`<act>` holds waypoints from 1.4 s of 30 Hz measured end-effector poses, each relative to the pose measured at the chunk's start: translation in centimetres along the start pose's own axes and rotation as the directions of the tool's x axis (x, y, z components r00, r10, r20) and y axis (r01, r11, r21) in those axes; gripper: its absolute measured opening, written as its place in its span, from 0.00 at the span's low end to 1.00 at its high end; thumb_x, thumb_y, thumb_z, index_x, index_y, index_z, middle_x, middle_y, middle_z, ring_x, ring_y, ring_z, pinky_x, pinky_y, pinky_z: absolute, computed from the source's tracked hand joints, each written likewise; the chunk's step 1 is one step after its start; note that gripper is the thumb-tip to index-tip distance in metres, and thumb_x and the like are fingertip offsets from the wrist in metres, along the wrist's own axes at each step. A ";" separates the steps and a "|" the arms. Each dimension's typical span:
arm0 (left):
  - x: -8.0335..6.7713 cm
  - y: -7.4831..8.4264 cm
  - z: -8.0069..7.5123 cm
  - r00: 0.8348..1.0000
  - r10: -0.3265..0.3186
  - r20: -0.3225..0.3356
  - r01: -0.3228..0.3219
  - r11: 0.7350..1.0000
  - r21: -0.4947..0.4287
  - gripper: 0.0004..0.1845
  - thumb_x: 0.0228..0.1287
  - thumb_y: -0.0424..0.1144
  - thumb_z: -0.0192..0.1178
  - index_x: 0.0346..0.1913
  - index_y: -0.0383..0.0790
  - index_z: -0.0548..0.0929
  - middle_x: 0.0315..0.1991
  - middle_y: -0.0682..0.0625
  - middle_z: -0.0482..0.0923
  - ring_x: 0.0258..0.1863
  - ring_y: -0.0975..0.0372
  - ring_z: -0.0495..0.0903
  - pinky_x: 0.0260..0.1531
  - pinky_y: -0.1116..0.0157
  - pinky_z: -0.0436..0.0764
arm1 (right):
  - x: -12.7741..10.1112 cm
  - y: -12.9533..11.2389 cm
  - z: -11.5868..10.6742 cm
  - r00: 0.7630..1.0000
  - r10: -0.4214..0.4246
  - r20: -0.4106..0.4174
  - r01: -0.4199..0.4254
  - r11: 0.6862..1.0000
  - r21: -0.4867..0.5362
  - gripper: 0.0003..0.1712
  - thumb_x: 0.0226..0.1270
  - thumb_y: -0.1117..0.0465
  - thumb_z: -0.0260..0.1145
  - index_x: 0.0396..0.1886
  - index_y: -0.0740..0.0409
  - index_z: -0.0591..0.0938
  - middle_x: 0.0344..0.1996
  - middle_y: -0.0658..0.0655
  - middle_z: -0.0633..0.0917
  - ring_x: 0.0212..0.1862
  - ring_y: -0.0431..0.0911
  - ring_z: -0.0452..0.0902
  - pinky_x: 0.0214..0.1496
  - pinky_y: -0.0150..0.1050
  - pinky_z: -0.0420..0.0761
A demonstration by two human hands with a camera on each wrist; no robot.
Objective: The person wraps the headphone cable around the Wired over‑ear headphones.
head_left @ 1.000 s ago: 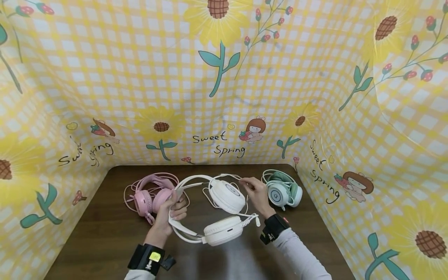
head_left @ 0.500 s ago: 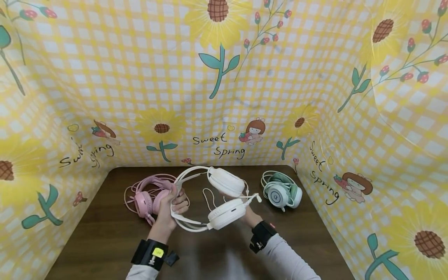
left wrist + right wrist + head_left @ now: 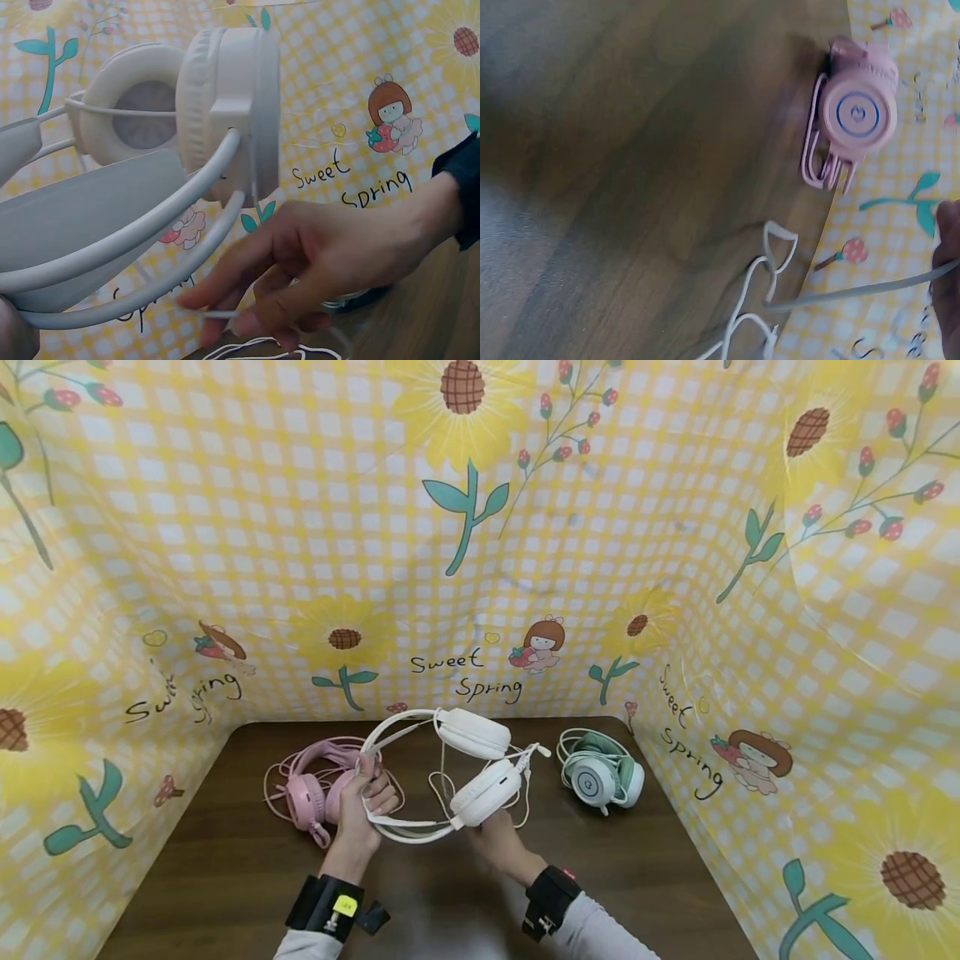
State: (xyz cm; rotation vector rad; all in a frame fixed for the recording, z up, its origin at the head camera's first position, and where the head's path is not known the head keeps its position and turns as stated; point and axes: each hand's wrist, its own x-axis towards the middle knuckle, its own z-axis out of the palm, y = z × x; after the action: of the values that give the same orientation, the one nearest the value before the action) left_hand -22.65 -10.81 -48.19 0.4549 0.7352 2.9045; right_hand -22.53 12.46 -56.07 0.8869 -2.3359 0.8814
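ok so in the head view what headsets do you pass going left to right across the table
pink headset → white headset, held up in both hands → green headset

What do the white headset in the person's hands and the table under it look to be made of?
The white headset: likely matte plastic, with smooth, evenly white cups and band; its ear pad looks like soft, leather-like cushioning. The table: wood or wood-look laminate, dark brown with visible grain and a slight sheen.
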 end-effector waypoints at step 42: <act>-1.5 1.0 -2.6 0.724 0.428 -0.542 -0.112 0.847 0.519 0.22 0.69 0.49 0.62 0.23 0.46 0.63 0.13 0.58 0.55 0.10 0.70 0.53 0.12 0.75 0.56 | -0.8 -0.5 -7.2 0.955 0.011 0.297 0.072 0.961 -0.266 0.09 0.60 0.64 0.71 0.41 0.50 0.87 0.32 0.44 0.87 0.31 0.42 0.84 0.23 0.40 0.78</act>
State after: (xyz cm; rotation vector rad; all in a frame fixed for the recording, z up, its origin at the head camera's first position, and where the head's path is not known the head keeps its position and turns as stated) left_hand -22.10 -13.09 -50.27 -0.5162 1.5907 3.1504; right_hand -20.15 17.60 -51.54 0.9869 -2.6077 0.4152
